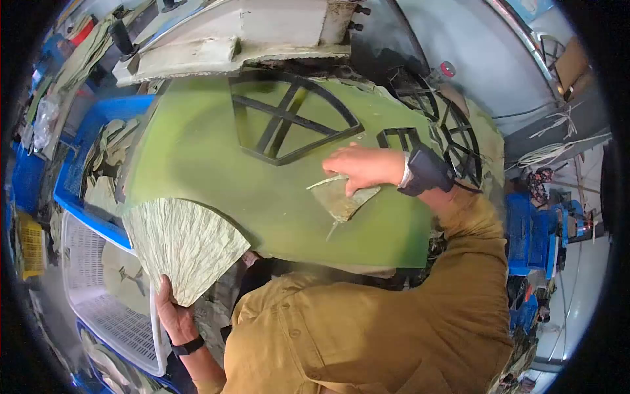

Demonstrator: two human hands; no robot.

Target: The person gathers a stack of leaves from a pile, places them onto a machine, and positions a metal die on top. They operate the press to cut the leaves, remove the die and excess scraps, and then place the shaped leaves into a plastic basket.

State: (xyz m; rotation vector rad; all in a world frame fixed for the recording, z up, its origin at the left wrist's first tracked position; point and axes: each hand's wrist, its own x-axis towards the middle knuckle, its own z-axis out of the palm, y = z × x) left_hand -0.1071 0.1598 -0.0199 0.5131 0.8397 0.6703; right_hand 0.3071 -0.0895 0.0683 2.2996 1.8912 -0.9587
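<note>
My left hand (pixel 176 318) is closed on the narrow lower end of a fan-shaped, pale green wrinkled sheet piece (pixel 184 243), held over the near left corner of the green board (pixel 197 151). Above the board's right half, my right hand (pixel 364 167) pinches a small grey-green scrap (pixel 342 200), with a thin strip hanging from it. Beyond that hand, a large black fan-shaped cutting die (pixel 283 121) lies on the board. A smaller black die (pixel 397 138) sits close to my right wrist.
More black dies (pixel 459 134) stand at the board's right edge. A pale machine part (pixel 262 33) spans the far side. Left are a blue crate (pixel 75 164) of scraps and a white basket (pixel 82 262) with cut pieces. Blue containers (pixel 525 230) stand right.
</note>
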